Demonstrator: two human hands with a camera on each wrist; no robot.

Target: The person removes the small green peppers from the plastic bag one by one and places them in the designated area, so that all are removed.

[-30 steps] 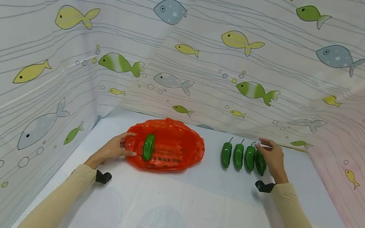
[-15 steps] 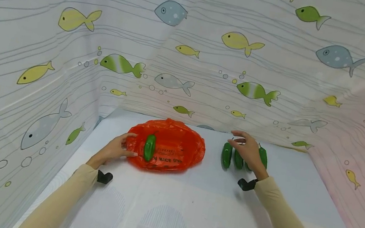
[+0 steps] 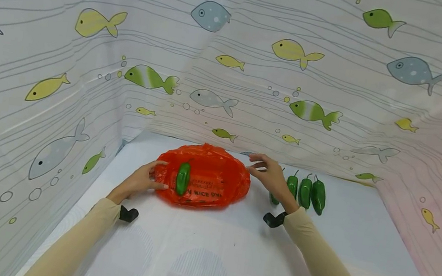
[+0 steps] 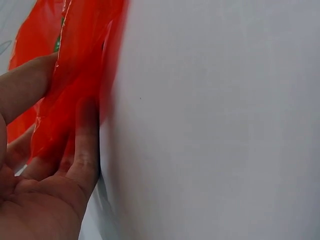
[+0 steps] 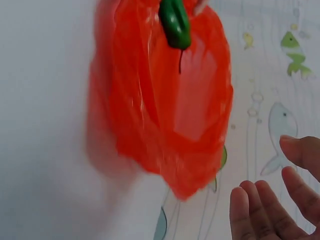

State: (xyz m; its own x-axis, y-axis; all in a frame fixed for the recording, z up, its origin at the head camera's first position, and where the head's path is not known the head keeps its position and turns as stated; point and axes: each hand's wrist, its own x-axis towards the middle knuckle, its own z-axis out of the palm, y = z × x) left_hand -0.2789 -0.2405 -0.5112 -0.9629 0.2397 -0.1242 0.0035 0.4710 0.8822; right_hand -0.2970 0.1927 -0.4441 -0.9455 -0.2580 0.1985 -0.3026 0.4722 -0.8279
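An orange-red plastic bag [image 3: 234,192] lies on the table with its mouth spread wide. One green pepper [image 3: 183,179] is in the left part of it, its stem towards the back. My left hand [image 3: 138,184] holds the bag's left end, fingers over the far side and thumb at the near side; in the left wrist view some fingers show through the thin film. My right hand [image 3: 271,175] hovers beside the bag's right edge, fingers parted and holding nothing. Behind its wrist, several more green peppers [image 3: 305,193] stand in a row, the leftmost partly hidden by the hand.
White table cover [image 3: 207,235] with pale printed shapes reaches towards the front. Fish-patterned sheeting [image 3: 254,81] rises at the back and along both sides. Black wrist mounts [image 3: 275,219] sit at both sleeve ends.
My right hand has moved left from the rightmost pepper, over the row, to the bag's right edge. The left hand keeps its place, and the peppers and bag lie as before.
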